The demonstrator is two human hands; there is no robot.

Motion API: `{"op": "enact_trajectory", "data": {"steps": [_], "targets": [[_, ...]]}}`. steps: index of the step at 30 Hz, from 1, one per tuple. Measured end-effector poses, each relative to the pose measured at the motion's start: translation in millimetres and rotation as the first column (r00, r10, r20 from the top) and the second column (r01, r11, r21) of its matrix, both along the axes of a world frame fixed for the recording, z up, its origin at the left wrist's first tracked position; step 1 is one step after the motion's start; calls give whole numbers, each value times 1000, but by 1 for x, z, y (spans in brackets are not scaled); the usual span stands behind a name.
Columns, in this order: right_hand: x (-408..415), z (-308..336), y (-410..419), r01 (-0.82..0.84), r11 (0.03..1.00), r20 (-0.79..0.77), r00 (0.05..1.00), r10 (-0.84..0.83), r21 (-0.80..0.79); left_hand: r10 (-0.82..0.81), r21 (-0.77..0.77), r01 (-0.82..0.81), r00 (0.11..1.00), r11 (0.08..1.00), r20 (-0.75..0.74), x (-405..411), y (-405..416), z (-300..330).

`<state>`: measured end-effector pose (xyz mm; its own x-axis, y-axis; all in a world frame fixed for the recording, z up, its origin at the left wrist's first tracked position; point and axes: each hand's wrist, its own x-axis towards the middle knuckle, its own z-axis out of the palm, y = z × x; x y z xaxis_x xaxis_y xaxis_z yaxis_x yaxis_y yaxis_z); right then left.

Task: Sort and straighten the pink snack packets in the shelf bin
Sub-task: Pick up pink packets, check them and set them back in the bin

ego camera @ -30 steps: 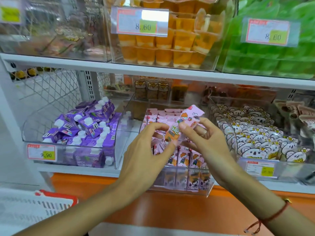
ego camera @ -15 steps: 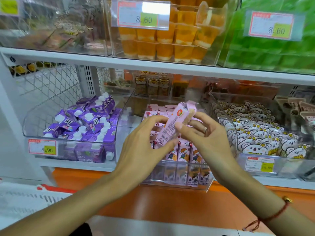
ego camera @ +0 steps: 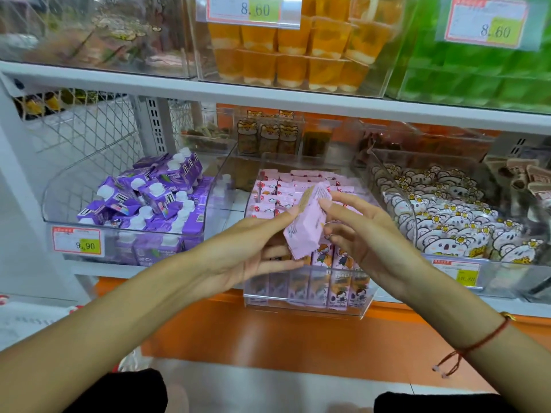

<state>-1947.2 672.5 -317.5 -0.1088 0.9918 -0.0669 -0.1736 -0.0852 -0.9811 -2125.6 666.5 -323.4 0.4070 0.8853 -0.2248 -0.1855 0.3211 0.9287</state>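
Note:
A clear shelf bin [ego camera: 307, 307] in the middle of the lower shelf holds several pink snack packets [ego camera: 274, 189], some lying flat at the back, others upright along the front. One pink packet [ego camera: 307, 225] is held above the bin, its plain printed back facing me. My left hand [ego camera: 250, 251] pinches its left edge with thumb and fingers. My right hand [ego camera: 363, 231] pinches its upper right edge. The packet tilts to the right.
A bin of purple drink pouches [ego camera: 149, 204] stands to the left, and a bin of koala-print packets [ego camera: 453, 222] to the right. An upper shelf [ego camera: 268, 93] carries orange and green jelly cups. An orange ledge [ego camera: 268, 332] runs below the shelf.
The held packet has been turned over, from its cartoon front to its plain printed back. Both hands have kept hold of it and dropped slightly toward the bin.

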Motion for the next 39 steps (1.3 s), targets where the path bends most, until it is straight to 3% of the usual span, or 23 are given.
{"op": "enact_trajectory", "data": {"steps": [5,8,11,15,22,26,29,34,39], "targets": [[-1,1,-2,-8,999,3,1000,8,46,-32,37,32,999,999,-2,-3,1,1],[-3,4,-5,-48,985,-4,999,49,168,-2,243,34,991,969,-131,-6,-2,3],[-4,6,-7,-51,949,39,998,41,312,154,558,2,960,830,-233,-6,-5,7],[-6,5,-10,-106,891,143,989,47,441,284,707,-58,937,705,-205,-9,-2,6],[-6,0,-6,-130,877,235,972,21,462,281,693,-32,927,720,-249,-11,-2,-2],[-12,-6,-9,-187,873,370,929,8,451,390,619,-241,913,748,-115,-6,-1,1],[-19,-12,-13,-215,824,441,896,-47,524,443,591,-296,889,750,-117,-4,-1,2],[-18,-9,-11,-203,820,374,927,-15,535,453,579,-358,891,733,-22,-8,0,4],[-10,-9,-5,-140,904,264,964,31,404,437,603,-389,897,696,73,-12,0,14]]}}
